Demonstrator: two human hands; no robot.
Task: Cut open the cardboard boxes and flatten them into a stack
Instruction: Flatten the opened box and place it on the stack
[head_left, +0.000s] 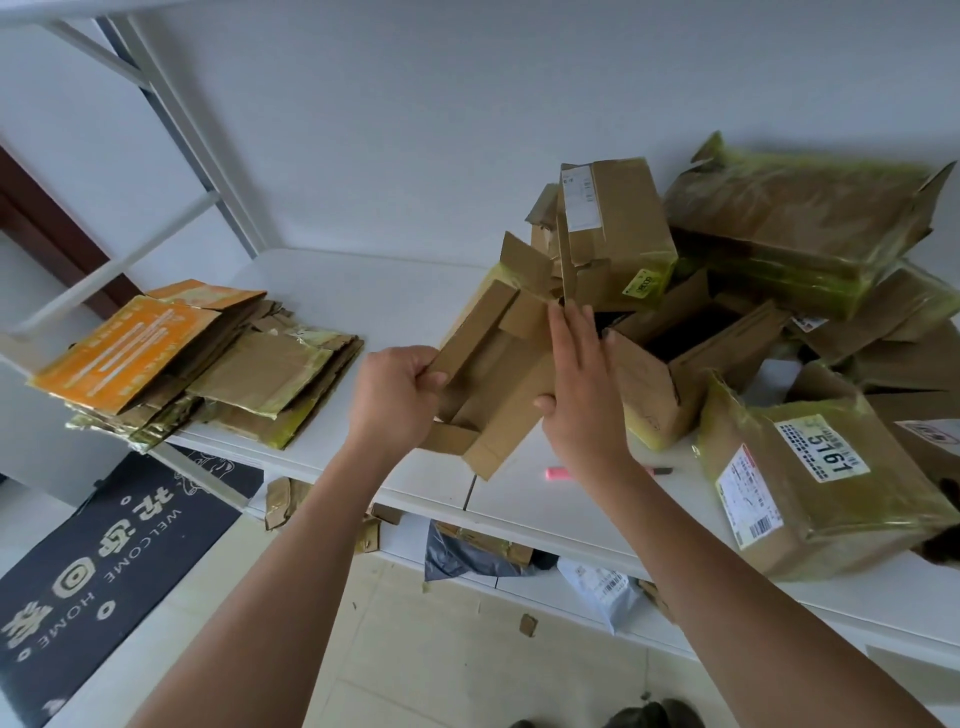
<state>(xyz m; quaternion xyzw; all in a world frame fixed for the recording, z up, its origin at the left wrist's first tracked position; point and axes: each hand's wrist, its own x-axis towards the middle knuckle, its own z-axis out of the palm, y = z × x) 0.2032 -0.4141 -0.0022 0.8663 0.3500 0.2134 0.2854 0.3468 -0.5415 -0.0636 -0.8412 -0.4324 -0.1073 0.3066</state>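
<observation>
Single head-worn wide-angle view, looking forward and down, close over the white table

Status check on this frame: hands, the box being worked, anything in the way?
Left hand grips opened box by its flap; right hand flat against its side. Flattened stack waits at left. Unopened boxes crowd right; pink cutter lies idle.

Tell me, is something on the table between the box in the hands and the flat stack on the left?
Nothing visible: the table is bare between the held box and the stack.
</observation>
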